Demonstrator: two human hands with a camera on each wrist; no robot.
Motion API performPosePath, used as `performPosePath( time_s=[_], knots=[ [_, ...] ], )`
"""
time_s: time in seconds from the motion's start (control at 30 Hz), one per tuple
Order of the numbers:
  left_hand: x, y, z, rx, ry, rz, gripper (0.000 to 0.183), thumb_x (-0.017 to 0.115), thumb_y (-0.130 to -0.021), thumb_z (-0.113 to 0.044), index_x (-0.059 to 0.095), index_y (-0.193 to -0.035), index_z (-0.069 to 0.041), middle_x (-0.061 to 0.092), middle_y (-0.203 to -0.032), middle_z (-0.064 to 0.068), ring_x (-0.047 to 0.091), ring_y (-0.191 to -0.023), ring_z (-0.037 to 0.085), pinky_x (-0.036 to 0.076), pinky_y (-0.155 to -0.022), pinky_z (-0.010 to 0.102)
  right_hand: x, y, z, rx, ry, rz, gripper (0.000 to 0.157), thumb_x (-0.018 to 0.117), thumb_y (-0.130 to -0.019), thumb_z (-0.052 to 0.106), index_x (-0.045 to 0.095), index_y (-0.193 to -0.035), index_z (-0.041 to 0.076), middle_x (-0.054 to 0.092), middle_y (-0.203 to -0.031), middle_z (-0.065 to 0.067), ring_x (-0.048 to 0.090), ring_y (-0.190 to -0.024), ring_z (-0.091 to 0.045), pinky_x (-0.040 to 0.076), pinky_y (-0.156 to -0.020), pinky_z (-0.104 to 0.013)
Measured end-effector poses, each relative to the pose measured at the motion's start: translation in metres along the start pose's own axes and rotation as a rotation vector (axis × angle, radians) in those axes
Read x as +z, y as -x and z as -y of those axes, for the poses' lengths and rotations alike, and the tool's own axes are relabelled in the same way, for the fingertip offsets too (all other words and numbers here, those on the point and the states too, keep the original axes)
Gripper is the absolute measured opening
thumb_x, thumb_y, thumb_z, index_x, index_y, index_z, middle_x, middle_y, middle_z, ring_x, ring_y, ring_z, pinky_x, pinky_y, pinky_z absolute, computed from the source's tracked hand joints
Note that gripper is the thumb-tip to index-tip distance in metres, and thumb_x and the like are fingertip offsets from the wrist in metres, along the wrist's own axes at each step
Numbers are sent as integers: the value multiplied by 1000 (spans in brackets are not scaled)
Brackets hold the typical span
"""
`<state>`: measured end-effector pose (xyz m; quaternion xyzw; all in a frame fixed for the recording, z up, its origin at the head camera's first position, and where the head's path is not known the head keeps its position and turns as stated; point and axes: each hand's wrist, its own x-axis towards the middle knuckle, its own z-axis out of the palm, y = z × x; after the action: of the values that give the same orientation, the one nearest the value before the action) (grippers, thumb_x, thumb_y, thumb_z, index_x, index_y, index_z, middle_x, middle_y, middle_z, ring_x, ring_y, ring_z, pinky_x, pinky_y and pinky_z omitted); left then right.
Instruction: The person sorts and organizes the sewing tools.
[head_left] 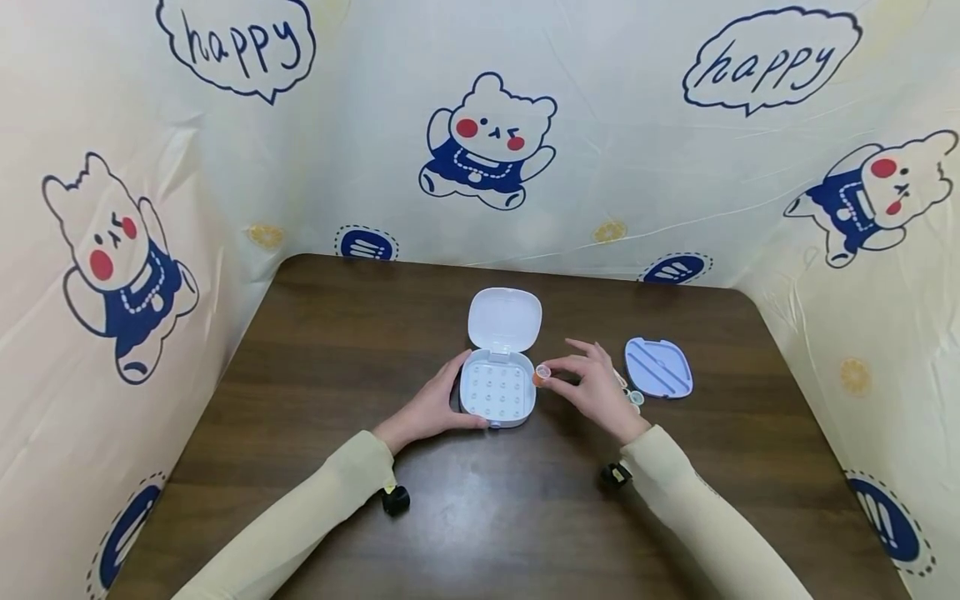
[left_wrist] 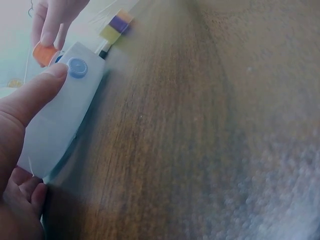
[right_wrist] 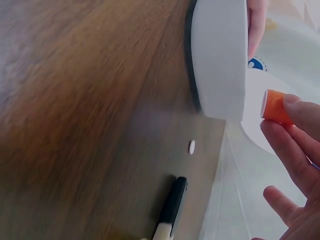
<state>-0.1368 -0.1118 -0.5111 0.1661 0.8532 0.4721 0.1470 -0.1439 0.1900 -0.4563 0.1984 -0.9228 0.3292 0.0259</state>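
Currently occupying the worktop [head_left: 330, 333], nearer its far edge than its near one: one pale case [head_left: 512, 418], shallow, with rounded corners; its lid [head_left: 505, 321] is standing open towards the far edge; rows of small pegs [head_left: 489, 385] are showing on its floor.

Left hand [head_left: 431, 407]: gripping the case at its left side, the fingers lying round its far-left corner, the thumb stretching along the near wall, beside the round latch button [left_wrist: 77, 68].

Right hand [head_left: 600, 396]: pinching one orange spool [head_left: 542, 375] between thumb and fingertips, the remaining fingers spreading clear; the spool is hovering by the case's right rim, a gap showing between them in the right wrist view.

Towards the worktop's right edge: one lilac tray [head_left: 660, 368], lying flat; a banded, multicoloured item [left_wrist: 117, 26] is appearing beyond the case; a black-handled tool [right_wrist: 173, 200] and a small white piece [right_wrist: 192, 147] are lying on the wood, their kinds not being clear.

Handling note, by judgement: the left hand should be bracing the case without pushing it; the right should be pinching lightly, keeping the spool's open end in sight and its edge clear of the rim.
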Motion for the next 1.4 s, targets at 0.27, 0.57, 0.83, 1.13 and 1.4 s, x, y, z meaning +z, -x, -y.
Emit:
performPosePath(
  time_s=[0.27, 0.57, 0.83, 1.13, 1.4],
  knots=[
    [0, 0, -1, -9, 5, 4, 125, 94, -74, -47, 17, -167, -14, 26, -169, 11, 30, -154, 29, 28, -123, 52, 12, -11, 7, 2, 17, 23, 23, 83, -92, 25, 82, -112, 14, 79, -107, -5, 44, -143, -37, 12, -122, -66],
    [-1, 1, -2, -14, 11, 8, 125, 94, -75, -48, 16, -167, -15, 26, -169, 11, 31, -153, 30, 28, -123, 53, 24, -20, 18, -23, 12, 15, 24, 83, -91, 20, 82, -113, 11, 79, -105, -6, 46, -141, -39, 12, -121, -70],
    [0, 1, 0, -10, 1, 10, 125, 94, -75, -48, 16, -168, -14, 26, -169, 11, 31, -153, 30, 28, -123, 53, 37, -24, 25, -24, 48, -7, 26, 84, -90, 21, 82, -115, 12, 79, -98, -2, 49, -137, -41, 13, -118, -73],
    [0, 2, -1, -6, 5, 12, 124, 93, -76, -47, 16, -167, -14, 26, -169, 13, 31, -153, 31, 28, -123, 54, 45, -22, 33, 2, 83, -13, 22, 83, -92, 28, 83, -111, 18, 79, -96, 0, 54, -124, -34, 31, -107, -58],
    [-1, 2, -2, -1, -1, 10, 124, 94, -76, -45, 16, -167, -12, 27, -169, 13, 32, -153, 31, 29, -123, 53, 49, -24, 38, -98, 88, -66, 19, 85, -90, 24, 83, -106, 14, 79, -93, 1, 57, -114, -32, 36, -96, -53]
  ],
)
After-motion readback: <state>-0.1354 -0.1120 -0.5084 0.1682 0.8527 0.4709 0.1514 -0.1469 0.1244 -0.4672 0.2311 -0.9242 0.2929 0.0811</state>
